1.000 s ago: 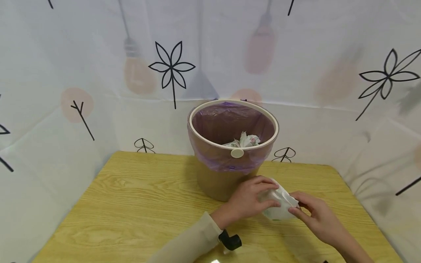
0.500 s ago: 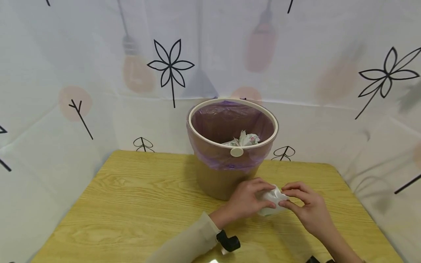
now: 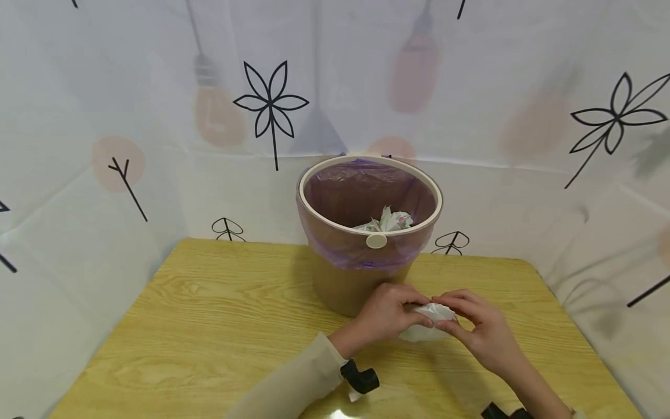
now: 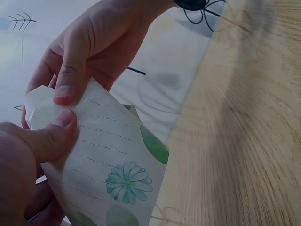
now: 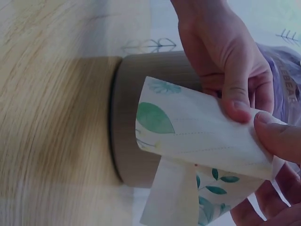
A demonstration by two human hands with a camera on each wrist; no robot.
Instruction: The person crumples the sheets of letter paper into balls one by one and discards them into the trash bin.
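My left hand [image 3: 387,311] and right hand [image 3: 481,329] hold a sheet of lined notepaper [image 4: 117,146] between them, in front of the bin. Green leaves and a blue flower are printed on it. Both thumbs press its face close together near the upper edge, with fingers behind, as the left wrist view shows. That edge is bunched in the pinch, while the rest of the sheet hangs below. In the right wrist view a folded flap [image 5: 174,193] shows beneath the front layer. The fingers behind the paper are partly hidden.
A brown bin [image 3: 340,285] with a cream rim and a purple liner [image 3: 340,250] stands just behind the hands on the wood-grain table [image 3: 220,326]. Crumpled patterned paper [image 3: 395,220] lies inside it. A white printed cloth [image 3: 157,87] hangs behind and at both sides.
My right hand has moved left, close to the left hand. The notepaper's upper edge, stretched between the hands earlier, is now gathered at the thumbs. The bin has stayed put.
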